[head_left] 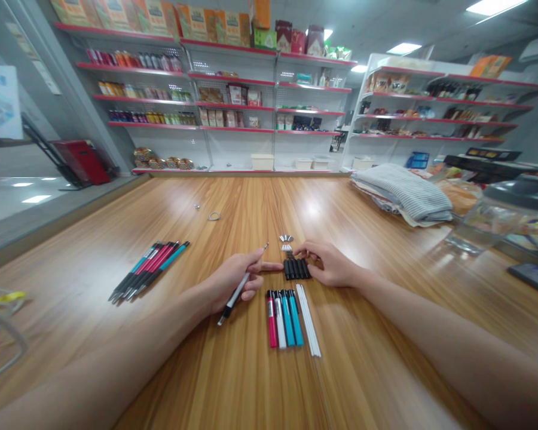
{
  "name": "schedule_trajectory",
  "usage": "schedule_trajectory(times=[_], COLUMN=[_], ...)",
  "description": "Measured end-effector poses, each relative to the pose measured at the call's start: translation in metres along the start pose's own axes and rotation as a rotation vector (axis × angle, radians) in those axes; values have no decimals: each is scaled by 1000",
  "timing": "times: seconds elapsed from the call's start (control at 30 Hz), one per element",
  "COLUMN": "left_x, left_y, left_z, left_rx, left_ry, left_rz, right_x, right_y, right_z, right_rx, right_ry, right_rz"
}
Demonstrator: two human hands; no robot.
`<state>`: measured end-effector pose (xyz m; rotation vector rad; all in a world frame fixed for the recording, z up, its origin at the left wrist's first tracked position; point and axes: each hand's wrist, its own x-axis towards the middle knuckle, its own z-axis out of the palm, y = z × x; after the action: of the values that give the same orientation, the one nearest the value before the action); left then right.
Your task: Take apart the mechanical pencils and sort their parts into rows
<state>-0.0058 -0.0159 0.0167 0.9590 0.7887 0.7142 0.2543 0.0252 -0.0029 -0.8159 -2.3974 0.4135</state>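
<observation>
My left hand [233, 276] is closed around a white pen barrel [237, 295], tilted, with a thin refill tip sticking out past the thumb. Its index finger reaches to the left end of a row of black pen grips [297, 269]. At the row's right end rests my right hand [329, 263], fingers bent and apart, with no object visible in them. Above the grips lie small springs [289, 255], small white pieces [287, 247] and silver pen tips [286, 238]. Below are pink, white and blue pen barrels [286, 319] beside white refills [309, 321].
Assembled-looking pens [150, 269] lie bunched at left, near a white cable [9, 334]. A small ring [214, 216] sits farther back. Folded striped cloth [403, 191], a clear jug [488, 218] and a phone [534, 279] are at right. Stocked shelves [228, 107] stand behind the table.
</observation>
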Motion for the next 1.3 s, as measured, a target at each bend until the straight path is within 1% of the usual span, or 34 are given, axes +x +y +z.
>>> schedule_trajectory(times=[0.07, 0.13, 0.17, 0.23, 0.3, 0.33, 0.4, 0.43, 0.47, 0.53, 0.6, 0.63, 0.7, 0.73, 0.8, 0.87, 0.93, 0.97, 1.03, 1.1, 1.2, 1.3], left_x=[0, 0, -1, -3, -8, -11, -17, -20, -22, -23, -22, -20, -17, -16, -13, -11, -10, -9, -9, -9, -9, -10], left_y=[-1, -1, 1, 5, 9, 10, 10, 8, 5, -1, -6, -7, -8, -9, -9, -9, -9, -10, -10, -10, -10, -9], left_z=[-1, -1, 0, 3, 11, 15, 24, 27, 29, 30, 25, 22, 15, 11, 5, 0, -2, -2, -1, -1, 0, 0], left_rx=[29, 77, 117, 270, 568, 771, 1202, 1373, 1507, 1661, 1732, 1750, 1762, 1756, 1731, 1703, 1687, 1685, 1693, 1704, 1716, 1721], left_ry=[-2, 14, 34, 94, 158, 186, 233, 247, 256, 253, 261, 271, 303, 321, 366, 406, 435, 449, 462, 465, 465, 472], left_rz=[8, 15, 12, -1, 31, 107, 368, 466, 524, 579, 603, 608, 601, 589, 548, 484, 420, 397, 369, 356, 347, 348], right_x=[0, 0, 1, 2, 4, 5, 6, 7, 8, 8, 8, 8, 9, 9, 9, 8, 6, 6, 5, 6, 9, 9], right_y=[1, 0, -3, -13, -28, -37, -54, -60, -65, -70, -66, -62, -48, -38, -16, 7, 24, 29, 31, 25, 14, 13], right_z=[-1, -2, -3, -4, -2, 0, 6, 9, 11, 14, 15, 15, 14, 13, 9, 5, 3, 2, 3, 4, 6, 7], right_rx=[-11, -40, -66, -141, -233, -273, -330, -348, -358, -358, -326, -299, -231, -194, -112, -27, 64, 96, 147, 137, -14, -143], right_ry=[-3, 30, 74, 217, 366, 373, 318, 295, 285, 281, 300, 312, 348, 362, 410, 421, 396, 392, 370, 343, 289, 236], right_rz=[-10, -29, -42, -78, -129, -172, -282, -310, -339, -369, -361, -335, -226, -139, 88, 306, 464, 493, 490, 449, 378, 291])
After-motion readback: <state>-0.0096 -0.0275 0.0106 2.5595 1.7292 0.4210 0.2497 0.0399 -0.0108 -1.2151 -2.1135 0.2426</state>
